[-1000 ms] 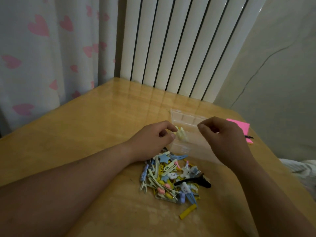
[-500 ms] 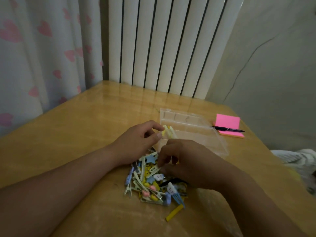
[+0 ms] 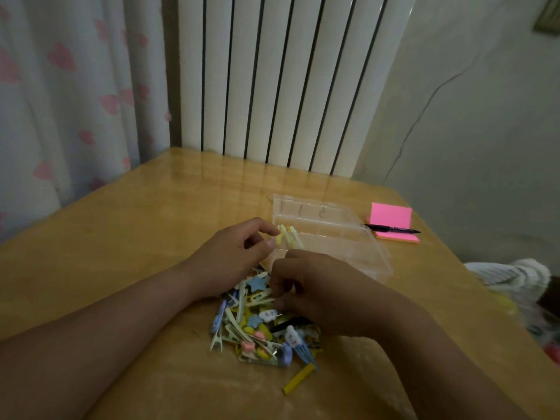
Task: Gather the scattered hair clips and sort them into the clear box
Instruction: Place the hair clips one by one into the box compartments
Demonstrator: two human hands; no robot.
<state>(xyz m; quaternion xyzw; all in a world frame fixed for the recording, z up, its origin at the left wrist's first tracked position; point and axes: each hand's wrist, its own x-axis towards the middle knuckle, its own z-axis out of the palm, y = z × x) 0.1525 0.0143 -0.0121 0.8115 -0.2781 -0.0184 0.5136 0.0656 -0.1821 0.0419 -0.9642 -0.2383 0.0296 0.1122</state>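
- As these hair clips [image 3: 257, 331] look light and slick — pinch across the flat sides.
- Left hand [image 3: 230, 262] pinches yellow clips [image 3: 288, 236]; right hand [image 3: 321, 292] is curled into the rest — grip unclear.

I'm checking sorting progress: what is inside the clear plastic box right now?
In the clear plastic box, the visible compartments hold no clips. The left hand pinches pale yellow hair clips over its near-left corner; the right hand hides the near edge there.

Pastel hair clips [image 3: 251, 334], heaped — clear box [image 3: 348, 253] just beyond
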